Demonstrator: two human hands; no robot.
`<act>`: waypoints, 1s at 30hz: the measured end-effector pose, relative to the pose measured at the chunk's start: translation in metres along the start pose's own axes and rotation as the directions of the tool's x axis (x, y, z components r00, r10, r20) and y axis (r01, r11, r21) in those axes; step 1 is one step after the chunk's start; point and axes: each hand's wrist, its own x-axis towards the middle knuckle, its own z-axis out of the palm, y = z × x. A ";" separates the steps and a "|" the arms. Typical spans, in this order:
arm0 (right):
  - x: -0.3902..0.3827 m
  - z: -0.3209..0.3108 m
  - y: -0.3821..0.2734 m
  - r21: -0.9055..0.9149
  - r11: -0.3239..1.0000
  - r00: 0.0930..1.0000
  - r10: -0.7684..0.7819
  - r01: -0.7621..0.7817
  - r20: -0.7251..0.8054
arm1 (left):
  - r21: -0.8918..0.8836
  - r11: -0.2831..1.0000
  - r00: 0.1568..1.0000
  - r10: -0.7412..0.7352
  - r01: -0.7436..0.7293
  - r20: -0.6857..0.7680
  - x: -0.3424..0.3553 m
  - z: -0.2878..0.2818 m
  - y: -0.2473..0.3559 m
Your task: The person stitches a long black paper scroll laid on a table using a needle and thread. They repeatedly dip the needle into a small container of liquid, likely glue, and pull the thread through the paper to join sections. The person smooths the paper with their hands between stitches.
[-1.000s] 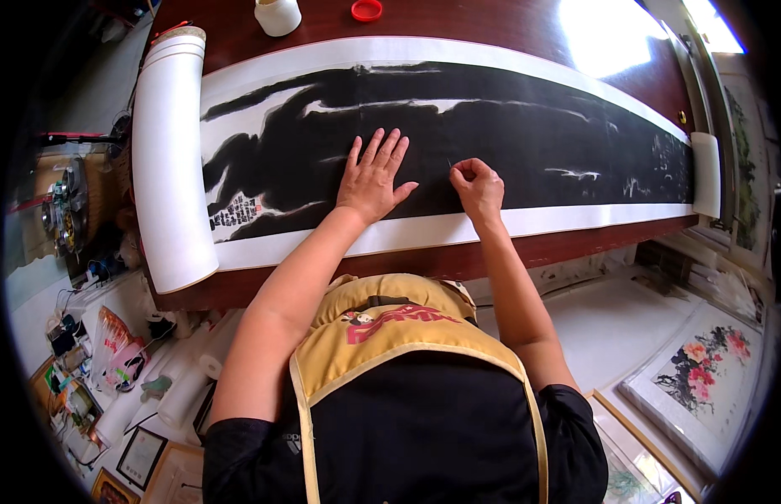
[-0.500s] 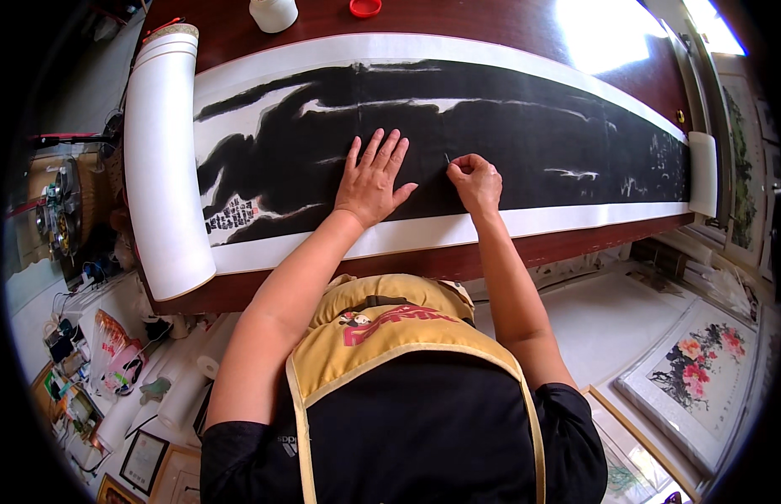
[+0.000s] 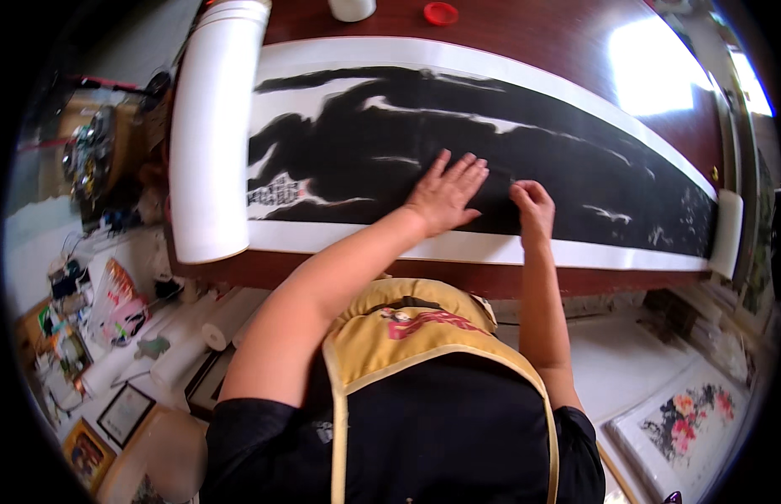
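Note:
A long scroll painting [image 3: 340, 126], mostly black with pale streaks and white borders, lies unrolled across the table. Its left end is rolled into a thick white roll [image 3: 214, 134], its right end into a smaller roll [image 3: 727, 231]. My left hand [image 3: 448, 192] rests flat on the black part, fingers spread and empty. To its right, my right hand [image 3: 534, 209] is closed in a pinch over the painting's lower part. A thin, dark, needle-like thing [image 3: 514, 181] pokes out of the fingertips; it is too small and blurred to name its kind.
The dark red table [image 3: 525, 29] carries a white jar [image 3: 352, 8] and a red lid [image 3: 441, 13] beyond the painting. Below on the left are paper rolls [image 3: 227, 323] and a framed picture [image 3: 126, 415]. A flower painting [image 3: 684, 420] lies at lower right.
My view has shifted, so the table and painting sit further right in the picture. My left hand stays flat on the painting, and the right still pinches the thin thing.

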 end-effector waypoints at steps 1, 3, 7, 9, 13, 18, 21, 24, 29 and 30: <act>-0.002 -0.003 0.001 0.044 0.999 1.000 -0.004 0.004 0.012 | 0.016 1.000 1.000 -0.014 0.014 0.020 0.001 0.002 0.004; -0.002 -0.011 0.003 0.116 0.993 0.999 -0.024 0.021 0.027 | 0.043 0.999 0.999 -0.020 0.018 0.035 0.004 0.001 0.010; -0.001 -0.013 0.004 0.152 0.988 0.999 -0.024 0.019 0.032 | -0.015 1.000 0.998 -0.004 0.005 0.063 0.005 0.006 0.016; -0.001 -0.011 0.005 0.136 0.990 0.999 -0.032 0.026 0.041 | -0.022 1.000 0.995 -0.008 0.010 0.102 0.003 0.007 0.013; -0.001 -0.008 0.003 0.092 0.995 0.998 -0.042 0.037 0.055 | -0.100 0.994 0.998 -0.028 0.033 0.049 -0.005 -0.002 0.009; -0.003 -0.020 0.006 0.171 0.983 0.997 -0.068 0.064 0.019 | 0.009 0.957 0.953 -0.290 0.291 -0.083 -0.046 -0.035 -0.024; -0.011 -0.016 0.005 0.234 0.971 0.999 -0.047 0.052 -0.027 | 0.089 0.871 0.866 -0.460 0.483 -0.197 -0.075 -0.056 -0.065; -0.020 -0.007 0.005 0.269 0.960 0.996 -0.088 0.079 0.020 | 0.127 0.833 0.842 -0.531 0.539 -0.097 -0.096 -0.050 -0.089; -0.035 0.006 0.001 0.271 0.961 0.996 -0.076 0.063 0.036 | 0.118 0.853 0.861 -0.507 0.509 -0.042 -0.095 -0.053 -0.095; -0.037 0.008 0.000 0.267 0.961 0.996 -0.083 0.069 0.040 | 0.119 0.856 0.864 -0.504 0.503 -0.027 -0.096 -0.054 -0.096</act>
